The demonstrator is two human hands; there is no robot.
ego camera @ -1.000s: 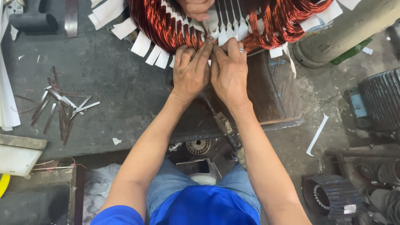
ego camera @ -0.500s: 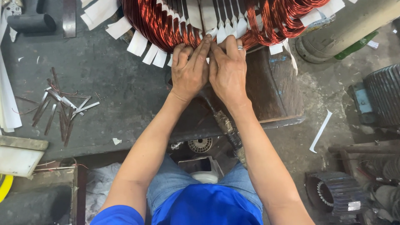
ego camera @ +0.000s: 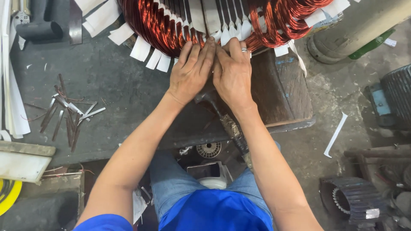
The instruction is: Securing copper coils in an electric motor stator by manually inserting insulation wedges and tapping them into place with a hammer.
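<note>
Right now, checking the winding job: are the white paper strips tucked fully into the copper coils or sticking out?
Sticking out. The white paper strips project past the copper coils along the near edge.

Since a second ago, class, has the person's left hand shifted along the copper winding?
No: the left hand keeps its place beside the wooden block.

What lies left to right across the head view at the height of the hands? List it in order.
White paper strips → loose metal slivers → left hand → right hand → wooden block → white strip on the floor → ribbed grey motor housing.
</note>
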